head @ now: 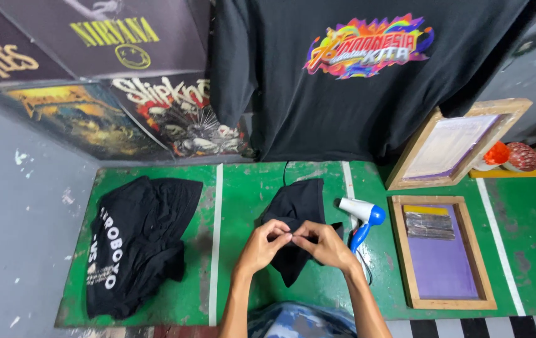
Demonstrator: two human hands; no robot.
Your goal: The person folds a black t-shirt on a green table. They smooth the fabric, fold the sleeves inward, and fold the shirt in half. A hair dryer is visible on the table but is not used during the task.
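**Both hands pinching black cloth, mid-table**

My left hand (267, 241) & right hand (324, 243) meet over the green table (249, 188), fingertips (290, 236) nearly touching each other. Both are closed down in a pinch on the folded black garment (296, 206), which lies in the table's middle section between two white stripes, its lower point sticking out below my wrists. Can't tell exactly which bit of cloth I've got; my fingers hide it.

Containers: flat wooden screen frame (443, 253) on my right w/ purple mesh; inside it, at the top, a yellow strip and a dark grey block. A second wooden frame (459, 141) leans tilted behind it, pale lilac mesh.

Just right of the garment, near my right hand: white & blue hair dryer (362, 219), nozzle pointing left.

Far left section: another black shirt (136, 241), crumpled, white lettering running down its left edge.

Signs etc.: black T-shirt (355, 75) hangs on the back wall above the table, bright multicolour print on the chest. Left of it, dark posters (174, 116) overlapping at angles – yellow lettering up top, red & white artwork lower down.
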